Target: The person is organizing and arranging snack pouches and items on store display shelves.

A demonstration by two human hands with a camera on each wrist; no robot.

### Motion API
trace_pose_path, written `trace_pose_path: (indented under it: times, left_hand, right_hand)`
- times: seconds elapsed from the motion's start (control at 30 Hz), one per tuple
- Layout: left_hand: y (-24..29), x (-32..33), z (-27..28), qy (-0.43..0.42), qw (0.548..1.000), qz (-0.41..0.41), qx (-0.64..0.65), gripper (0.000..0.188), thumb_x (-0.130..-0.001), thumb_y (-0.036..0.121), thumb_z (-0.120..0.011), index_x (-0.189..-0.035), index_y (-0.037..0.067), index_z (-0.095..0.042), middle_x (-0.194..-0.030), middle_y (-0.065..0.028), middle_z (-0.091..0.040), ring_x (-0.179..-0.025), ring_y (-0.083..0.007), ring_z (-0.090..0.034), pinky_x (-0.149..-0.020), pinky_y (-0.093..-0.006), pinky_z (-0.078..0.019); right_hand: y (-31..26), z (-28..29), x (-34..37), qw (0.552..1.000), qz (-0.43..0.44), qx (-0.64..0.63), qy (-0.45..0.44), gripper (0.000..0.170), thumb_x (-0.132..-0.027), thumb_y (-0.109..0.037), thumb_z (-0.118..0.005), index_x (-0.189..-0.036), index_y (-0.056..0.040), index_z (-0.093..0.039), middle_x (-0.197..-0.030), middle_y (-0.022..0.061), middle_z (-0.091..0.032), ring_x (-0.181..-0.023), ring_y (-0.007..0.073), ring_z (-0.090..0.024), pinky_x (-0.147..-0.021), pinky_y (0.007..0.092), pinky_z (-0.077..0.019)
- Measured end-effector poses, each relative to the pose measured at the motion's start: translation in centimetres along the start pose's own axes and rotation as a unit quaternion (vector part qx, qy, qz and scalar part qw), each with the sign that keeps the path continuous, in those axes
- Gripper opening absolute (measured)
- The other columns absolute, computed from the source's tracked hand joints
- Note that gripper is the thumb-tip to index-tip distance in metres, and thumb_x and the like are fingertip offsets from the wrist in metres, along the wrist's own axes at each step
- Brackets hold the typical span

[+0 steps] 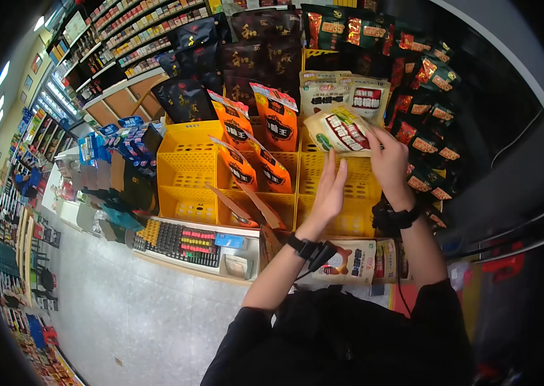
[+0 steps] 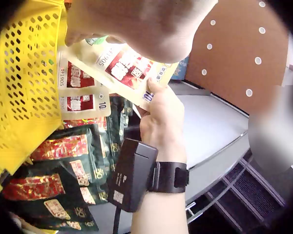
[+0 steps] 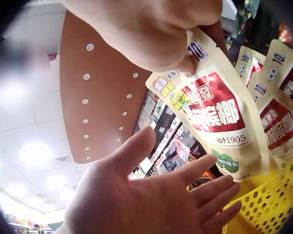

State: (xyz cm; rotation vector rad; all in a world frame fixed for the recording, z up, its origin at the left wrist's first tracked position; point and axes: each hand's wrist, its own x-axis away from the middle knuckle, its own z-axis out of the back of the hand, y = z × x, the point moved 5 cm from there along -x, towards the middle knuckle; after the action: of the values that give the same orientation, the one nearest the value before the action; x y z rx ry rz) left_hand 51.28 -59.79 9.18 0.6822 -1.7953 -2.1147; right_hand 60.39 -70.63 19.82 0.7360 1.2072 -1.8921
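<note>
In the head view my right hand (image 1: 389,161) pinches a cream betel nut pouch (image 1: 337,132) with a red label at its upper end, over the right column of a yellow divided rack (image 1: 187,161). The right wrist view has this pouch (image 3: 215,105) tilted, its printed front turned to the camera. My left hand (image 1: 330,193) is just below the pouch, fingers straight and thumb spread; its palm (image 3: 151,200) shows in the right wrist view, fingertips close to the pouch's lower end. Similar cream pouches (image 1: 330,87) stand in the rack behind.
Orange pouches (image 1: 278,122) fill several middle compartments of the rack. Black pouches (image 1: 185,100) stand behind and dark green pouches (image 1: 433,112) hang at the right. A keyboard (image 1: 182,243) lies at the counter's front left. More cream pouches (image 1: 355,260) lie nearer my body.
</note>
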Motion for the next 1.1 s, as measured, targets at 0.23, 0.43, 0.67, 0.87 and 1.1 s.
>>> trace_pose_path:
  times: [0.23, 0.43, 0.67, 0.87, 1.1]
  left_hand:
    - [-1.8, -4.9, 0.5, 0.019, 0.999, 0.033, 0.028, 0.076, -0.103, 0.052, -0.032, -0.154, -0.003, -0.018, -0.158, -0.0290, -0.019, -0.149, -0.0387, -0.015, -0.120, -0.0390, -0.0150]
    - [-3.0, -5.8, 0.8, 0.005, 0.993, 0.073, 0.093, 0.080, -0.102, 0.057, -0.032, -0.154, -0.002, -0.018, -0.160, -0.0211, -0.021, -0.150, -0.0320, -0.018, -0.120, -0.0358, -0.0155]
    - [-4.5, -6.4, 0.7, -0.004, 0.980, 0.103, 0.173, 0.078, -0.103, 0.057, -0.032, -0.155, 0.001, -0.019, -0.161, -0.0157, -0.022, -0.149, -0.0258, -0.019, -0.119, -0.0366, -0.0159]
    - [-4.4, -4.7, 1.5, 0.005, 0.970, 0.096, 0.225, 0.074, -0.103, 0.055, -0.035, -0.154, 0.002, -0.025, -0.159, -0.0147, -0.029, -0.146, -0.0253, -0.026, -0.117, -0.0401, -0.0202]
    - [-3.3, 6.7, 2.4, 0.000, 0.961, 0.202, 0.191, 0.054, -0.104, 0.039, -0.045, -0.137, -0.003, -0.052, -0.135, -0.0161, -0.057, -0.128, -0.0255, -0.052, -0.106, -0.0362, -0.0391]
  right_hand:
    - [1.8, -3.6, -2.3, 0.995, -0.025, 0.036, -0.087, 0.022, -0.092, -0.015, -0.065, -0.104, 0.0024, -0.070, -0.090, 0.0229, -0.069, -0.084, 0.0374, -0.069, -0.070, 0.0388, -0.0546]
    - [4.3, -7.6, -2.0, 0.990, -0.020, 0.028, -0.139, 0.018, -0.089, -0.016, -0.064, -0.100, -0.0041, -0.072, -0.083, 0.0221, -0.067, -0.077, 0.0416, -0.065, -0.067, 0.0457, -0.0522]
    - [4.9, -10.2, -1.4, 0.982, -0.051, 0.078, -0.164, 0.021, -0.089, -0.018, -0.066, -0.105, -0.0057, -0.072, -0.084, 0.0202, -0.070, -0.078, 0.0382, -0.068, -0.068, 0.0428, -0.0541]
    - [5.1, -5.0, 1.3, 0.975, -0.156, -0.087, -0.129, 0.025, -0.087, -0.013, -0.072, -0.108, 0.0016, -0.069, -0.088, 0.0165, -0.074, -0.082, 0.0226, -0.074, -0.070, 0.0306, -0.0567]
    - [4.2, 5.5, 12.9, 0.941, -0.296, -0.060, -0.151, 0.021, -0.089, -0.014, -0.072, -0.103, 0.0015, -0.070, -0.087, 0.0137, -0.074, -0.079, 0.0167, -0.073, -0.069, 0.0272, -0.0556]
